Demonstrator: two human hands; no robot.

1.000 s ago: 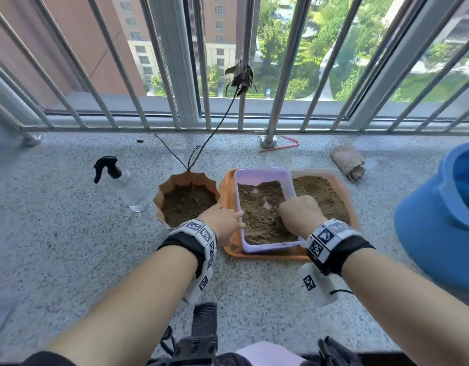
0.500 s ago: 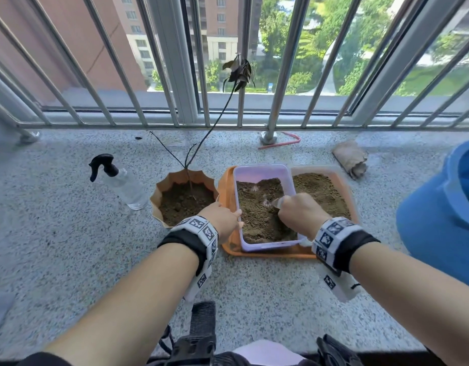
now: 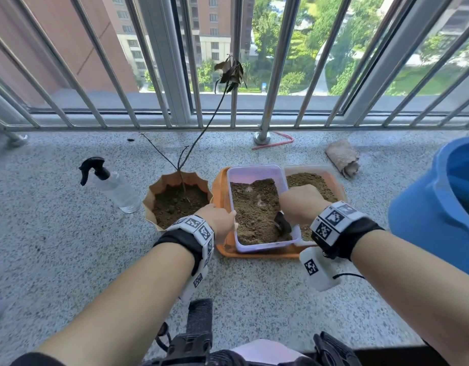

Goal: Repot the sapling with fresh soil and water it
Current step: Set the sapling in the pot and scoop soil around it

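Speckled stone ledge (image 3: 69,260) beneath window bars (image 3: 276,62); left hand (image 3: 218,220) grips soil tub (image 3: 254,173), right hand (image 3: 300,203) clutches scoop (image 3: 282,223).

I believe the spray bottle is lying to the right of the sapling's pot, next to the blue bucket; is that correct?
Not quite. The head view shows the spray bottle lying to the left of the sapling's pot, on the far side from the blue bucket, which stands at the right edge.
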